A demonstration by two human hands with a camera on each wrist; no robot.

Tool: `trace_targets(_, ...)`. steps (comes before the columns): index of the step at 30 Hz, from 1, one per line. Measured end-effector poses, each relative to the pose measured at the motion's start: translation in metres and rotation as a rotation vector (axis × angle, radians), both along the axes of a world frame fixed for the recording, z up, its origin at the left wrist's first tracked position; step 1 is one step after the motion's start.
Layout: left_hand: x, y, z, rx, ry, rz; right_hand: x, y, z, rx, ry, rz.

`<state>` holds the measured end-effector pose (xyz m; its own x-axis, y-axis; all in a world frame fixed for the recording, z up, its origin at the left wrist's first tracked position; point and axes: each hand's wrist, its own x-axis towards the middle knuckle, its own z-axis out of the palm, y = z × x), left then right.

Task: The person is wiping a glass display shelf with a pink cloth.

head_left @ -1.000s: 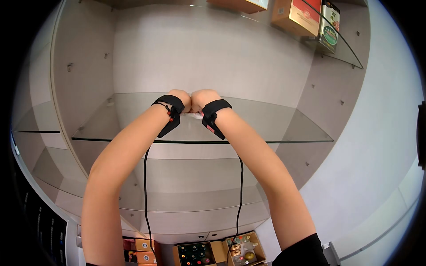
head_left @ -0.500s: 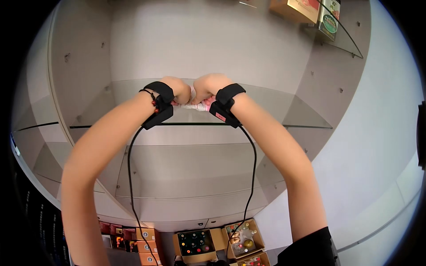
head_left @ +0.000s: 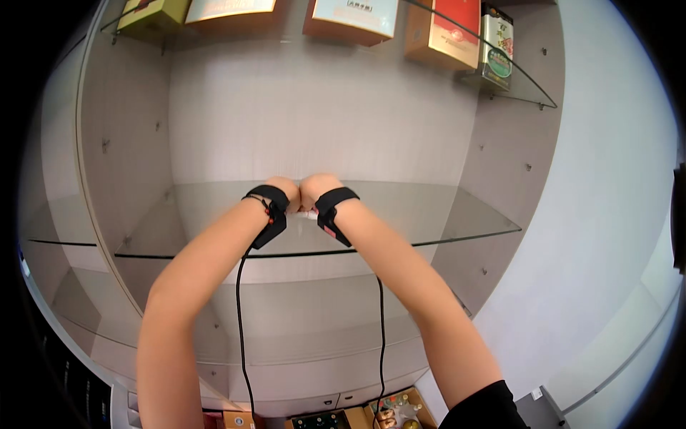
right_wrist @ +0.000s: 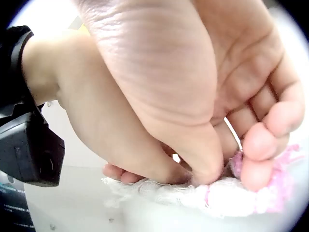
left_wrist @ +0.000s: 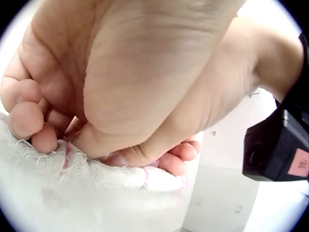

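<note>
White, pink-striped cloth (left_wrist: 116, 175) is gripped by the left hand (head_left: 284, 190) and right hand (head_left: 319, 187), close together above a glass shelf (head_left: 411, 214).

So both the left hand (head_left: 284, 190) and the right hand (head_left: 318, 186) are bare, and each wrist has a wide black strap, left strap (head_left: 267, 192) and right strap (head_left: 339, 195). Each one's got a chunky black camera box, and the left box (right_wrist: 35, 153) shows a round lens. The right box (left_wrist: 275, 150) has a pink label (left_wrist: 300, 163) with dark marks, too blurry to read. There's also a dark bracelet (head_left: 269, 210) with red beads by the left strap, thin black cables (head_left: 241, 314) hanging down, and a plain black sleeve (head_left: 487, 409) on the right arm.
</note>
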<state>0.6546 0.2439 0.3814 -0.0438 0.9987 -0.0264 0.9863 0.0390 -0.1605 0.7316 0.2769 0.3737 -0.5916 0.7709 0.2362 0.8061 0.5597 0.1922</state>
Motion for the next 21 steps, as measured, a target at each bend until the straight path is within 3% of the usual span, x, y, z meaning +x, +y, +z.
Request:
trace_targets(7,-0.005,0.008,-0.014,0.105,0.088,-0.108,0.007,0.006,-0.008,-0.026,0.074,-0.029)
trace_targets(11,0.000,-0.001,-0.006,-0.027,0.067,-0.154,0.017,-0.009,-0.004,0.075,0.047,0.052)
trace_targets(13,0.020,-0.034,0.005,-0.127,-0.026,-0.068,0.030,-0.038,0.006,0.008,-0.035,0.127)
trace_targets(14,0.017,-0.029,0.004,-0.130,-0.002,-0.043,0.030,-0.050,0.013,-0.056,-0.068,0.029)
trace_targets(19,0.030,-0.037,0.008,-0.199,-0.009,0.021,0.038,-0.051,0.006,-0.053,-0.100,0.079)
trace_targets(21,0.033,-0.040,0.013,-0.175,0.113,-0.040,0.037,-0.049,0.010,-0.090,-0.087,0.053)
